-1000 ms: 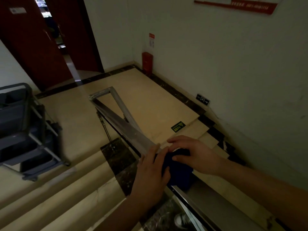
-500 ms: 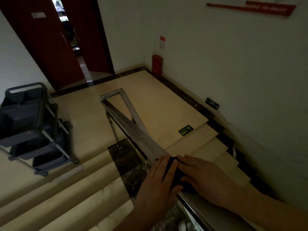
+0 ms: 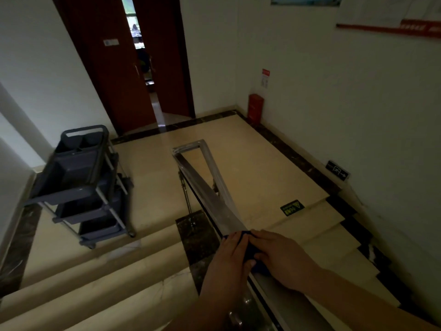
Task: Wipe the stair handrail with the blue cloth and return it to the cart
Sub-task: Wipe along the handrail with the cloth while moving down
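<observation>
Dark-blue cloth (image 3: 248, 251) bunched on the sloping brushed-metal stair handrail (image 3: 210, 201), mostly hidden under my hands. Left hand (image 3: 230, 256) fingers curl over it from the left; right hand (image 3: 281, 256) fingers grip it from the right. Grey plastic three-tier cleaning cart (image 3: 78, 177) stands on the beige tiled landing (image 3: 253, 163) below, well apart

- We list white walls (image 3: 310, 91), dimly lit.
- We note a dark red door (image 3: 114, 75), ajar.
- Beige landing floor (image 3: 250, 168), dark border.
- Red box (image 3: 255, 108) at the wall foot.
</observation>
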